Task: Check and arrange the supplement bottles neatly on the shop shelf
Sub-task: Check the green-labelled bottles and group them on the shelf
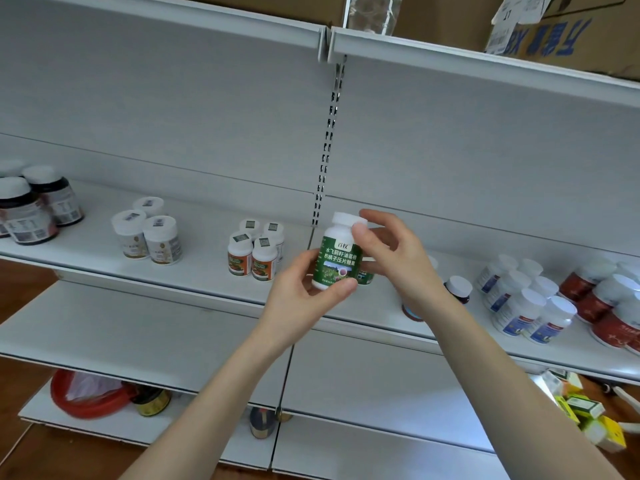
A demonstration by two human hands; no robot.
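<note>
We are reading the green-labelled bottle [337, 261]: a white patch at its top is showing 百权, and below it white characters are spelling 水飞蓟籽油葛根 over 枳椇子压片糖果. The cardboard box [568, 46] on top is carrying big blue print, upside down, which we are failing to make out.

I am holding a bottle [337, 261] in front of the shelf [204, 244], my left hand [304, 296] low on it and my right hand [391, 251] at its top, while a group of four [254, 252] is standing just left behind it, a trio [149, 235] farther left, and a larger cluster [526, 303] well to the right.
</note>
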